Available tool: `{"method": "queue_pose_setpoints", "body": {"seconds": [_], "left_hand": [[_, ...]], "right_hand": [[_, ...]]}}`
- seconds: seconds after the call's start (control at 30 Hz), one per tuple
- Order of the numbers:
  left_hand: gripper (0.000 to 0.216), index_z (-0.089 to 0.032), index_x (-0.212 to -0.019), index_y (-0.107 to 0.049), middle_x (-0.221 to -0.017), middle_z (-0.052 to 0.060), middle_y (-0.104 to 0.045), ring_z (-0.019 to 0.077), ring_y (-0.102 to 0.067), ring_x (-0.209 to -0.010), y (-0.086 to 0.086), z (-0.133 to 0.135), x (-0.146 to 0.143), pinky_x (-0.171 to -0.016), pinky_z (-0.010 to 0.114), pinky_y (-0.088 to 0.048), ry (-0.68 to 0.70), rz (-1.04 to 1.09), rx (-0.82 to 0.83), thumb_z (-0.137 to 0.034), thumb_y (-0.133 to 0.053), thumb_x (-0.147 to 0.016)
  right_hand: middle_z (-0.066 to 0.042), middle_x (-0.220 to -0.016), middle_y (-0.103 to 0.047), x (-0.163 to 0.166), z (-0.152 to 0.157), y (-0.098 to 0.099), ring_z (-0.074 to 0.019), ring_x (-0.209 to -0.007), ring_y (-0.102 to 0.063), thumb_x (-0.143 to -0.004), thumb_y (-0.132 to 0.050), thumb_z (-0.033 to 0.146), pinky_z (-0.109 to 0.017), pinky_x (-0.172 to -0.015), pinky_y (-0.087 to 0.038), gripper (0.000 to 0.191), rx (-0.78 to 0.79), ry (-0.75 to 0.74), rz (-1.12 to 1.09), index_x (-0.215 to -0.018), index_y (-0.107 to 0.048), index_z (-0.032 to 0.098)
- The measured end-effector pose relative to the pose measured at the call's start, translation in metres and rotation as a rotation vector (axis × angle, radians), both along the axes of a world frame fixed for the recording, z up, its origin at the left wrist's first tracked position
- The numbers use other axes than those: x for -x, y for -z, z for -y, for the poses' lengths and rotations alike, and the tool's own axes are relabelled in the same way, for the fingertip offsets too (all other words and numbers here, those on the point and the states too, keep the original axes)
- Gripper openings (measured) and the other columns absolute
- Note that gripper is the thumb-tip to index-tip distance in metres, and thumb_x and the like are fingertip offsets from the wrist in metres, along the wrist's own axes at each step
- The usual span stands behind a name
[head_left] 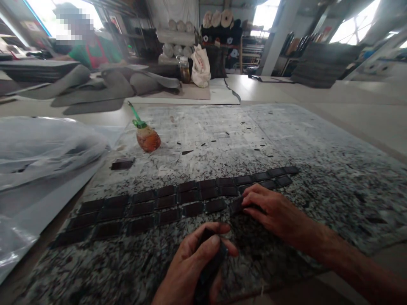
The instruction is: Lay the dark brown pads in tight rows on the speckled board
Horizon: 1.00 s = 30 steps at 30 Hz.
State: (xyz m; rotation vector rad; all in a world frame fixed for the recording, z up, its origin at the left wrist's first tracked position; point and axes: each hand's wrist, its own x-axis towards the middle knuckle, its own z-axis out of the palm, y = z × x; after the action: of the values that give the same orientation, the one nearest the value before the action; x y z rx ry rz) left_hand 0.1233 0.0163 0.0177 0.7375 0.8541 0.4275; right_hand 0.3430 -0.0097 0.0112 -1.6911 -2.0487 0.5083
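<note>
Three rows of dark rectangular pieces (165, 201) lie across the speckled, glue-marked work surface (203, 127). My left hand (197, 262) is in front of the rows, its fingers closed around a stack of similar dark pieces (208, 264). Farther right, my right hand (270, 207) has its thumb and fingers on one dark rectangular piece (235, 206) at the right end of the nearest row. That piece rests on or just above the surface; I cannot tell which. Its right part is hidden beneath my fingers.
A brush with a green handle stands in an orange-brown pot (148, 139) behind the rows. One loose dark piece (123, 163) lies at left, near clear plastic sheeting (41, 169). Grey material (95, 87), a jar (184, 70) and a white bag (200, 67) are farther back. A person (93, 53) is beyond.
</note>
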Motion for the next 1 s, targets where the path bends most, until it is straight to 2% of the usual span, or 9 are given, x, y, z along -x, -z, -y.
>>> {"method": "queue_pose_setpoints", "body": {"seconds": [0.07, 0.2, 0.4, 0.57, 0.8, 0.9, 1.0], "left_hand": [[0.025, -0.019, -0.099, -0.060, -0.080, 0.004, -0.068, 0.0013, -0.040, -0.031, -0.001, 0.000, 0.000, -0.030, 0.011, -0.028, -0.001, 0.002, 0.002, -0.034, -0.056, -0.080], [0.025, -0.019, -0.097, -0.060, -0.080, 0.004, -0.068, 0.0016, -0.040, -0.031, -0.003, 0.000, -0.002, -0.029, 0.011, -0.027, -0.002, -0.025, 0.008, -0.035, -0.057, -0.078], [0.025, -0.018, -0.098, -0.059, -0.081, 0.004, -0.068, 0.0014, -0.041, -0.030, 0.001, -0.001, -0.001, -0.029, 0.012, -0.027, 0.002, 0.003, 0.016, -0.035, -0.057, -0.079], [0.029, -0.018, -0.097, -0.059, -0.079, 0.004, -0.067, 0.0028, -0.042, -0.030, 0.004, -0.004, 0.001, -0.029, 0.014, -0.029, 0.050, 0.047, 0.036, -0.038, -0.061, -0.076], [0.026, -0.019, -0.101, -0.059, -0.081, 0.004, -0.068, 0.0013, -0.039, -0.031, -0.006, 0.001, -0.002, -0.030, 0.012, -0.026, -0.003, -0.058, -0.006, -0.035, -0.054, -0.082], [0.029, -0.019, -0.104, -0.059, -0.082, 0.005, -0.069, 0.0019, -0.039, -0.030, -0.006, 0.001, -0.001, -0.030, 0.013, -0.027, 0.011, -0.057, -0.030, -0.038, -0.052, -0.083], [0.033, -0.019, -0.105, -0.061, -0.084, 0.007, -0.070, 0.0076, -0.053, -0.044, -0.006, 0.001, 0.001, -0.042, 0.016, -0.042, -0.012, -0.084, -0.064, -0.039, -0.058, -0.079]], "right_hand": [[-0.008, -0.104, -0.053, 0.001, 0.001, 0.000, -0.0206, -0.095, -0.054, -0.083, -0.054, 0.003, -0.033, -0.084, -0.044, 0.013, -0.006, 0.006, 0.021, -0.086, -0.057, 0.015], [-0.005, -0.093, -0.054, 0.002, -0.001, -0.002, -0.0183, -0.086, -0.055, -0.082, -0.055, 0.003, -0.031, -0.079, -0.045, 0.013, 0.018, 0.011, -0.017, -0.084, -0.056, 0.016], [-0.005, -0.096, -0.055, 0.004, -0.007, -0.002, -0.0173, -0.089, -0.056, -0.081, -0.056, 0.002, -0.028, -0.079, -0.045, 0.016, -0.061, 0.038, -0.053, -0.086, -0.056, 0.017], [-0.007, -0.099, -0.057, 0.005, -0.010, 0.003, -0.0186, -0.092, -0.055, -0.084, -0.053, 0.005, -0.032, -0.083, -0.047, 0.014, -0.089, -0.003, 0.003, -0.090, -0.059, 0.017], [-0.009, -0.105, -0.058, 0.005, -0.007, 0.002, -0.0235, -0.097, -0.053, -0.084, -0.053, 0.006, -0.039, -0.086, -0.046, 0.015, -0.148, -0.003, 0.148, -0.092, -0.062, 0.016], [-0.008, -0.102, -0.058, 0.010, -0.002, -0.007, -0.0215, -0.095, -0.054, -0.085, -0.053, 0.007, -0.035, -0.084, -0.045, 0.016, -0.159, 0.027, 0.062, -0.094, -0.061, 0.016], [-0.004, -0.095, -0.058, 0.024, 0.008, -0.019, -0.0158, -0.086, -0.056, -0.085, -0.053, 0.009, -0.027, -0.077, -0.045, 0.015, -0.079, 0.012, -0.134, -0.095, -0.061, 0.019]]}}
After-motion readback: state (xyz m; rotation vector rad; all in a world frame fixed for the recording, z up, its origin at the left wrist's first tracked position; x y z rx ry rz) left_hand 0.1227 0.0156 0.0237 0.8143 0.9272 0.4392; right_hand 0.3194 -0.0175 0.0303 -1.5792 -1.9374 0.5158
